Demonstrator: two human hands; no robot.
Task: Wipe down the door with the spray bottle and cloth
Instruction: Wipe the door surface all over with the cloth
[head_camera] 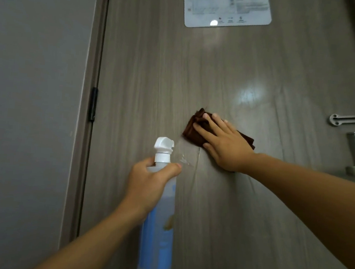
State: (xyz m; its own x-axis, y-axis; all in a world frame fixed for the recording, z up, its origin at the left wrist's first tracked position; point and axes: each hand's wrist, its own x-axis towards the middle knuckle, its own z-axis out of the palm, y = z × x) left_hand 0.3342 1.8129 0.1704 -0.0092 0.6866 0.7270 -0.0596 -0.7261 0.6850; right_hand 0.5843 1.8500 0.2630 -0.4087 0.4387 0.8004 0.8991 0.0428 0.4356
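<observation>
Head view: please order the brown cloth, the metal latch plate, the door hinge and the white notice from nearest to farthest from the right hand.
From the right hand:
1. Brown cloth, directly under its fingers, pressed on the door.
2. Metal latch plate, to the right, near the door's edge.
3. Door hinge, far left, on the frame side.
4. White notice, high above, at the top.
Latch plate and hinge are fairly close to call.
</observation>
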